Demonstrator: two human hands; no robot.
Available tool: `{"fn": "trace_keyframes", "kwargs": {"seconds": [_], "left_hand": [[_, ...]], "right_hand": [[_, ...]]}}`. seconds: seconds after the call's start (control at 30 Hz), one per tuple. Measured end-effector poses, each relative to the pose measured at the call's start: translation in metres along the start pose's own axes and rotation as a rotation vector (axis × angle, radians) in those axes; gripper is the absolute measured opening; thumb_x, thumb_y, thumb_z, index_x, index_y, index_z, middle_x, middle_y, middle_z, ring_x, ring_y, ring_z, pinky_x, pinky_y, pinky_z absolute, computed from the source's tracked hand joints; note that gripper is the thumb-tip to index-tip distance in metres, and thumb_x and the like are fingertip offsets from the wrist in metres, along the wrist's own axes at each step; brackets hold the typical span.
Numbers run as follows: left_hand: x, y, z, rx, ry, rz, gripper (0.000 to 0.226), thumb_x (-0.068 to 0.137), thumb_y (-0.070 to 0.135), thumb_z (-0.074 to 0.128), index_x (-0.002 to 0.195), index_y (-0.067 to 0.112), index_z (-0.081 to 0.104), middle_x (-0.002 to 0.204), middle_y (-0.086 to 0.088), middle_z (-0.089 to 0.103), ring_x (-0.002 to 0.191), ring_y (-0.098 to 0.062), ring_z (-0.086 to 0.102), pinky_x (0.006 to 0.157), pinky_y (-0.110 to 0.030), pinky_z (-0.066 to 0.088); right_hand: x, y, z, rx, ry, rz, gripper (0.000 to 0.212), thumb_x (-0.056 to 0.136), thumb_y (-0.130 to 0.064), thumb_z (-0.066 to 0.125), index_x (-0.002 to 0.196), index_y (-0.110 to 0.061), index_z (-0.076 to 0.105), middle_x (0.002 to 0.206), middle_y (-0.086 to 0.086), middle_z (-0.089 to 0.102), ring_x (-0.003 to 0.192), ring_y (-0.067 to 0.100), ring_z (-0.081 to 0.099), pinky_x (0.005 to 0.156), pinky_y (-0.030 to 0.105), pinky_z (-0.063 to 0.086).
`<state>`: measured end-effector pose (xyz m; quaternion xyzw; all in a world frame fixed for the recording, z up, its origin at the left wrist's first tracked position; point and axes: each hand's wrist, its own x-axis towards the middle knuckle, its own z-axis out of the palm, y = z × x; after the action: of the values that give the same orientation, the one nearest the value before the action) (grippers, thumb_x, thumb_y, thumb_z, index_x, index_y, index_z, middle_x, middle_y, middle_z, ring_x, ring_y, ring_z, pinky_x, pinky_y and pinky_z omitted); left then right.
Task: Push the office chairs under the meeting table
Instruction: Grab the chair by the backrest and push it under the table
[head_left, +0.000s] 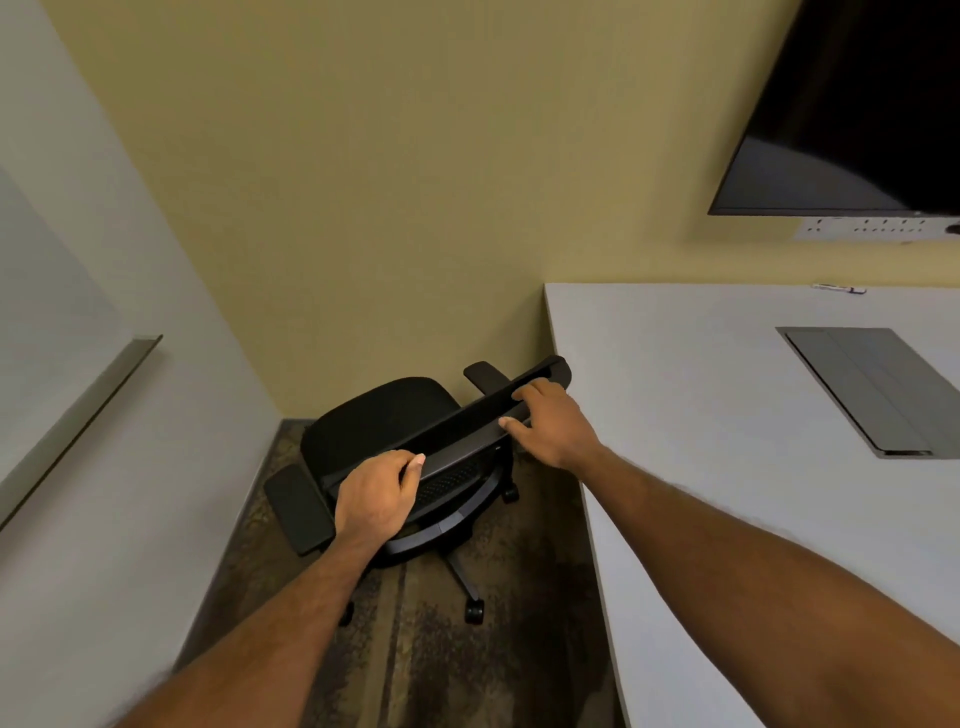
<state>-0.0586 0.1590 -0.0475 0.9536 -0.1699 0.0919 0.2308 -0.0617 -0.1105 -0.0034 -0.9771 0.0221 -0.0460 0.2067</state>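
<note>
A black office chair (379, 415) with a mesh back, two armrests and castors stands in the room's corner, left of the white meeting table (701, 415). Its seat faces the yellow wall, and its right end touches or nearly touches the table's left edge. My left hand (376, 493) grips the top rail of the backrest near its left end. Further right on the same rail, my right hand (550, 423) holds it close to the table edge. No part of the chair is under the table.
A white wall with a whiteboard ledge (93, 415) closes the left side, and the yellow wall (389, 208) is just beyond the chair. A dark screen (857, 104) hangs above the table. A grey cable hatch (872, 389) is set into the tabletop. Patterned carpet (441, 649) covers the narrow floor strip.
</note>
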Motion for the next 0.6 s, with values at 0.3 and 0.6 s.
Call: {"fn": "trace_keyframes", "kwargs": {"seconds": [0.3, 0.6], "left_hand": [[0.007, -0.016, -0.007, 0.095, 0.012, 0.125, 0.03, 0.102, 0.039, 0.045, 0.106, 0.025, 0.071, 0.091, 0.01, 0.071, 0.076, -0.009, 0.066, 0.059, -0.022, 0.044], [0.001, -0.044, -0.018, 0.179, 0.051, 0.234, 0.04, 0.102, 0.041, 0.031, 0.115, 0.024, 0.065, 0.108, 0.008, 0.065, 0.095, -0.014, 0.062, 0.082, -0.035, 0.045]], "right_hand": [[0.015, 0.008, 0.017, -0.219, -0.249, -0.015, 0.069, 0.099, -0.065, 0.033, 0.151, -0.021, 0.041, 0.16, 0.005, 0.035, 0.153, 0.025, 0.02, 0.124, 0.051, 0.006], [0.032, -0.007, 0.022, -0.239, -0.225, -0.105, 0.074, 0.089, -0.08, 0.024, 0.1, -0.021, 0.066, 0.097, -0.002, 0.059, 0.094, 0.019, 0.055, 0.081, 0.034, 0.045]]}}
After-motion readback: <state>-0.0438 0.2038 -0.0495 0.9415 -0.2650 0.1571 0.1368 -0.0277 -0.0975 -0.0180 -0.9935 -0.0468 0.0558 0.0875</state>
